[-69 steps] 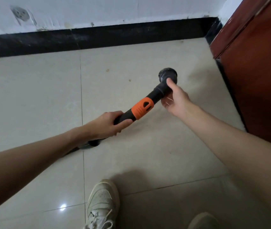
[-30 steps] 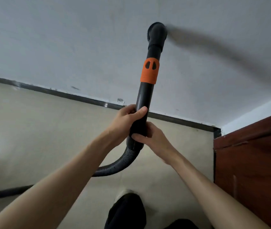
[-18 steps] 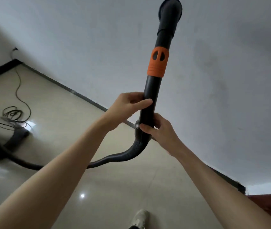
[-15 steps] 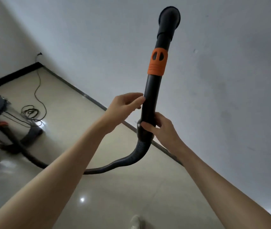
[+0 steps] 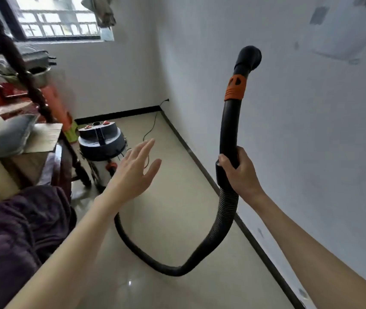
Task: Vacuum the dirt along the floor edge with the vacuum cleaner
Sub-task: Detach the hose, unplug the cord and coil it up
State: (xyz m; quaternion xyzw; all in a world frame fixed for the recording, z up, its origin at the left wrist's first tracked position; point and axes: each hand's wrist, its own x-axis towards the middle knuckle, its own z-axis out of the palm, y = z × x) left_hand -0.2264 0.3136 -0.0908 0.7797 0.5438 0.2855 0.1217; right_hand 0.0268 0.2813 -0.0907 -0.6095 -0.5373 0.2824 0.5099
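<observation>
Hose first: my right hand (image 5: 242, 175) clamps the rigid black plastic wand with orange collar (image 5: 230, 130), best held there; its ribbed black hose (image 5: 220, 228) looks floppy. Left hand (image 5: 136, 168) hovers, fingers spread. Farther off, grey-lidded steel canister (image 5: 101, 148).

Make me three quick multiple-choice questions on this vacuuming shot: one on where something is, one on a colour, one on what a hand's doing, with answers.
1. Where does the vacuum canister stand?
A. on the floor beside the dark furniture at left
B. against the right wall
C. on the windowsill

2. What colour is the collar below the hose nozzle?
A. blue
B. orange
C. white

3. What is the left hand doing?
A. gripping the hose
B. pressing the wall
C. held open in the air, touching nothing

Answers: 1 A, it sits on the tiles at left, apart from the right wall. 2 B, the band is orange. 3 C, its fingers are spread; only the right hand grips the hose tube.
</observation>
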